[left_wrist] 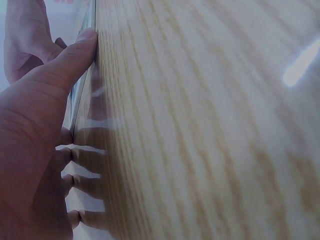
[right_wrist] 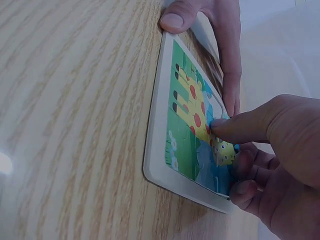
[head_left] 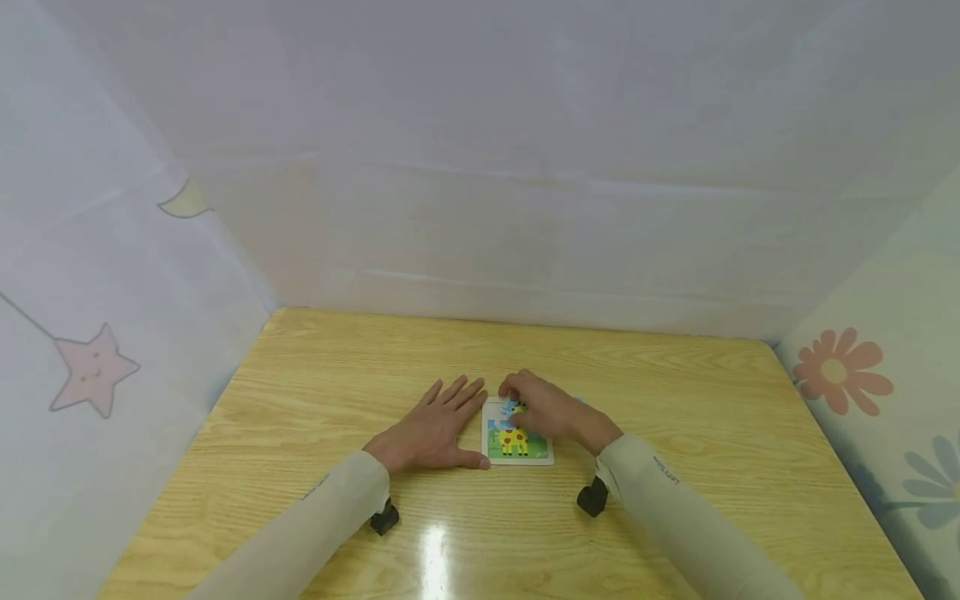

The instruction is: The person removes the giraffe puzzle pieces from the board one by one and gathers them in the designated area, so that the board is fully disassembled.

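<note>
A jigsaw board (head_left: 491, 409) with a pale frame lies on the table, its lower part filled with a yellow, red-spotted giraffe (head_left: 514, 440) on green. My left hand (head_left: 432, 431) is spread along the board's left side, its thumb against the near left corner and its fingertips down by the left edge. Over the upper part of the board, my right hand (head_left: 550, 408) pinches a jigsaw piece (right_wrist: 225, 152) with yellow giraffe markings and blue. Its thumb presses the piece's near side, while the curled fingers partly hide the far side.
The wooden table (head_left: 337, 358) extends around the board to a pale cloth backdrop (head_left: 480, 225). Printed cloth walls stand at left and right. Small black blocks (head_left: 385, 517) hang under both wrists, close over the tabletop.
</note>
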The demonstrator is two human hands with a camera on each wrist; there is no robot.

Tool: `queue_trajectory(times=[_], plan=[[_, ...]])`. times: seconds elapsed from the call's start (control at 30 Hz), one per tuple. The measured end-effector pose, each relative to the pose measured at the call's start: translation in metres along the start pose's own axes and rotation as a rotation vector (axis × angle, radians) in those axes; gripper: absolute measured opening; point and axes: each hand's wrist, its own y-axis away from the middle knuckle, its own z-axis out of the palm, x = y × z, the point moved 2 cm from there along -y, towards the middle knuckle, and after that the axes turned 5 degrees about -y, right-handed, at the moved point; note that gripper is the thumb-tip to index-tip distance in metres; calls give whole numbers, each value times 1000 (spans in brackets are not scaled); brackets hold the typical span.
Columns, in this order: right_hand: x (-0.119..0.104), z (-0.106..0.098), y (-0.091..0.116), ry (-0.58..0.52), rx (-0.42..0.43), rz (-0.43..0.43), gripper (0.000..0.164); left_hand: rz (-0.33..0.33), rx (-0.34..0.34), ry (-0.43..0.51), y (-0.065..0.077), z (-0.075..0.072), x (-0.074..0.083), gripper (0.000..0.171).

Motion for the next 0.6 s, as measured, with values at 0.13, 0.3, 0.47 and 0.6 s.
queue_trajectory(times=[0.13,0.3,0.47,0.6], plan=[[0,-1,0,-1,22,2,29,-3,0,-2,0,0,0,111],[0,-4,1,-2,37,7,16,-2,1,3,0,1,0,110],[0,-6,2,-48,30,8,16,-2,1,3,0,2,-1,110],[4,-7,2,-87,23,16,18,-3,-1,9,-1,3,-2,111]])
